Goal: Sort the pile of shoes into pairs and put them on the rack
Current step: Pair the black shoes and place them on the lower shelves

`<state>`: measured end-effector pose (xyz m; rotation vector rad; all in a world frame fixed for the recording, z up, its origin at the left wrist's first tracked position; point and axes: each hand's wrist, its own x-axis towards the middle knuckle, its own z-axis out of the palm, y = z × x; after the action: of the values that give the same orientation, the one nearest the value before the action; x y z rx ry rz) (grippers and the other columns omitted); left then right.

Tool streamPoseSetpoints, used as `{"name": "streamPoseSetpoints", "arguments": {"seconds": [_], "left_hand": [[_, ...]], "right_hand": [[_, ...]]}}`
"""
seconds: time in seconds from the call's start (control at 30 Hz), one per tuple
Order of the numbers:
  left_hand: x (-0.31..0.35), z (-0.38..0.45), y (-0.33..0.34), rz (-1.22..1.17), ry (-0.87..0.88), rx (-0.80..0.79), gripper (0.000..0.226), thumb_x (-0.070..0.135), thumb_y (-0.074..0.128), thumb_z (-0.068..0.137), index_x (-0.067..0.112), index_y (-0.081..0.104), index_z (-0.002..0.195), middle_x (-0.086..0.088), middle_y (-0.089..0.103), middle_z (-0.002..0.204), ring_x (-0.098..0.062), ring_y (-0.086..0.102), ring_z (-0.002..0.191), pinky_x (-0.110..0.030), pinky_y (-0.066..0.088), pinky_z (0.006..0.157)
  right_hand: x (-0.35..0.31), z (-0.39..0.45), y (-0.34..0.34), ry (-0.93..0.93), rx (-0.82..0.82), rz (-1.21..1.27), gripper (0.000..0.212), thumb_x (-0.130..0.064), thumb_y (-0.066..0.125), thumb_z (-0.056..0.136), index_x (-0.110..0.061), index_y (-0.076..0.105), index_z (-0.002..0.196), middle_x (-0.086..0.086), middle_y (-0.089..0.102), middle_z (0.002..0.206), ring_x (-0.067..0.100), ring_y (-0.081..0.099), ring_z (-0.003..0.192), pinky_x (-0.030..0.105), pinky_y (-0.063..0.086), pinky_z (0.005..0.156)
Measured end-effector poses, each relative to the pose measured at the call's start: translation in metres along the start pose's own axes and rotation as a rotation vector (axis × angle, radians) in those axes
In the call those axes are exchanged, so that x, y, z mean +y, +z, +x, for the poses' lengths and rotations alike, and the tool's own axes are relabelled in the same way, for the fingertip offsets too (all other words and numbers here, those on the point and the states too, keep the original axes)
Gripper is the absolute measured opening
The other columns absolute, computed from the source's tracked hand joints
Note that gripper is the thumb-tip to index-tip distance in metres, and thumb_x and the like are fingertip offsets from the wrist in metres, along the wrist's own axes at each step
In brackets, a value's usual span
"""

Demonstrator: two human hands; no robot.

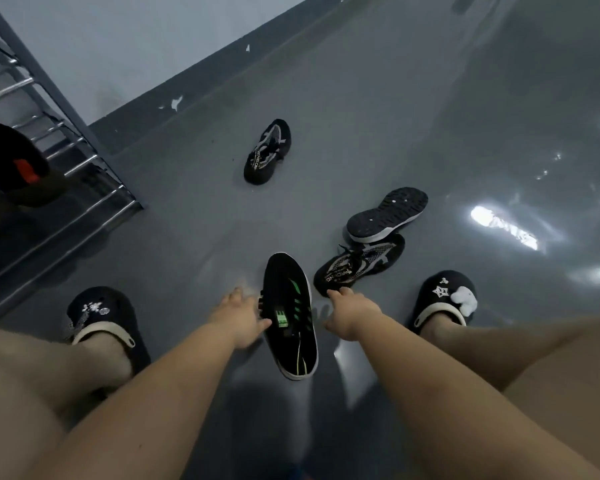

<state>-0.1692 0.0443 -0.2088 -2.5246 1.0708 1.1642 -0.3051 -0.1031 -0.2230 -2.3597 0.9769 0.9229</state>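
Reaching low: left hand touching green-striped shoe, right hand open

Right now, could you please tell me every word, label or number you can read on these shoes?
"ONE" with blurred letters before it: white print on the patterned sneaker beside the right hand.
Similar white print on the far patterned sneaker: too blurred to read.
Green tag on the green-striped shoe by the left hand: unreadable.
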Motion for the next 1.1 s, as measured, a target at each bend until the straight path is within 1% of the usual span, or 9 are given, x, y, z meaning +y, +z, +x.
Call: {"name": "streamPoseSetpoints", "arguments": {"seconds": [0.23, 0.43, 0.53, 0.63, 0.77, 0.87, 0.93, 1.03, 1.1], "left_hand": [[0.044, 0.060, -0.029, 0.094, 0.099, 0.026, 0.071, 0.050, 0.039, 0.095, 0.016, 0.013, 0.151, -0.012, 0.001, 0.160, -0.028, 0.006, 0.147, -0.039, 0.012, 0.120], [0.087, 0.109, -0.065, 0.301, 0.247, 0.047, 0.069, 0.048, 0.040, 0.095, 0.015, 0.015, 0.151, -0.014, 0.001, 0.160, -0.030, 0.008, 0.147, -0.040, 0.013, 0.119], [0.108, 0.134, -0.078, 0.356, 0.304, 0.064, 0.070, 0.047, 0.040, 0.095, 0.015, 0.012, 0.151, -0.013, 0.001, 0.160, -0.030, 0.008, 0.147, -0.040, 0.012, 0.120], [0.125, 0.160, -0.083, 0.298, 0.300, 0.034, 0.071, 0.048, 0.039, 0.095, 0.016, 0.010, 0.151, -0.011, 0.001, 0.160, -0.029, 0.009, 0.147, -0.039, 0.012, 0.120], [0.146, 0.192, -0.074, 0.096, 0.264, -0.034, 0.074, 0.048, 0.041, 0.095, 0.016, 0.006, 0.152, -0.010, 0.002, 0.160, -0.026, 0.009, 0.147, -0.036, 0.013, 0.119], [0.158, 0.214, -0.063, 0.047, 0.282, -0.049, 0.077, 0.046, 0.044, 0.094, 0.015, 0.003, 0.152, -0.011, 0.004, 0.160, -0.025, 0.010, 0.148, -0.036, 0.014, 0.120], [0.165, 0.226, -0.058, 0.032, 0.291, -0.064, 0.078, 0.045, 0.046, 0.094, 0.015, 0.003, 0.152, -0.012, 0.005, 0.160, -0.025, 0.011, 0.148, -0.037, 0.015, 0.120], [0.176, 0.244, -0.057, -0.061, 0.273, -0.079, 0.077, 0.042, 0.050, 0.093, 0.018, 0.006, 0.152, -0.011, 0.006, 0.160, -0.024, 0.012, 0.147, -0.035, 0.014, 0.120], [0.185, 0.257, -0.057, -0.190, 0.258, -0.092, 0.077, 0.040, 0.053, 0.092, 0.018, 0.010, 0.152, -0.011, 0.014, 0.159, -0.024, 0.018, 0.146, -0.034, 0.017, 0.119]], "right_hand": [[0.033, 0.053, -0.047, 0.119, 0.051, 0.048, 0.068, -0.042, 0.054, 0.090, -0.015, 0.027, 0.146, 0.012, 0.032, 0.147, 0.034, 0.034, 0.134, 0.045, 0.036, 0.106], [0.062, 0.092, -0.086, 0.179, 0.106, -0.040, 0.061, -0.039, 0.050, 0.093, -0.014, 0.028, 0.144, 0.012, 0.032, 0.147, 0.033, 0.033, 0.135, 0.044, 0.035, 0.105], [0.076, 0.110, -0.096, 0.195, 0.130, 0.014, 0.061, -0.039, 0.048, 0.093, -0.014, 0.027, 0.145, 0.012, 0.032, 0.147, 0.033, 0.032, 0.135, 0.043, 0.035, 0.104], [0.093, 0.128, -0.091, 0.270, 0.155, 0.291, 0.065, -0.044, 0.050, 0.091, -0.013, 0.028, 0.144, 0.015, 0.033, 0.146, 0.035, 0.036, 0.133, 0.043, 0.036, 0.105], [0.107, 0.149, -0.078, 0.424, 0.230, 0.912, 0.078, -0.038, 0.051, 0.093, -0.013, 0.006, 0.152, 0.015, 0.029, 0.151, 0.034, 0.037, 0.135, 0.039, 0.034, 0.106], [0.106, 0.163, -0.069, 0.462, 0.287, 1.137, 0.081, -0.032, 0.053, 0.092, -0.012, 0.002, 0.152, 0.014, 0.034, 0.150, 0.031, 0.037, 0.136, 0.037, 0.033, 0.108], [0.104, 0.171, -0.064, 0.451, 0.308, 1.212, 0.074, -0.028, 0.053, 0.092, -0.012, 0.011, 0.151, 0.012, 0.042, 0.145, 0.030, 0.042, 0.132, 0.037, 0.036, 0.108], [0.110, 0.178, -0.063, 0.452, 0.355, 1.337, 0.048, -0.021, 0.050, 0.093, -0.013, 0.037, 0.139, 0.007, 0.056, 0.131, 0.027, 0.054, 0.116, 0.035, 0.042, 0.102], [0.119, 0.180, -0.066, 0.477, 0.352, 1.561, 0.037, -0.018, 0.047, 0.095, -0.014, 0.046, 0.132, 0.009, 0.058, 0.128, 0.025, 0.056, 0.112, 0.040, 0.044, 0.103]]}}
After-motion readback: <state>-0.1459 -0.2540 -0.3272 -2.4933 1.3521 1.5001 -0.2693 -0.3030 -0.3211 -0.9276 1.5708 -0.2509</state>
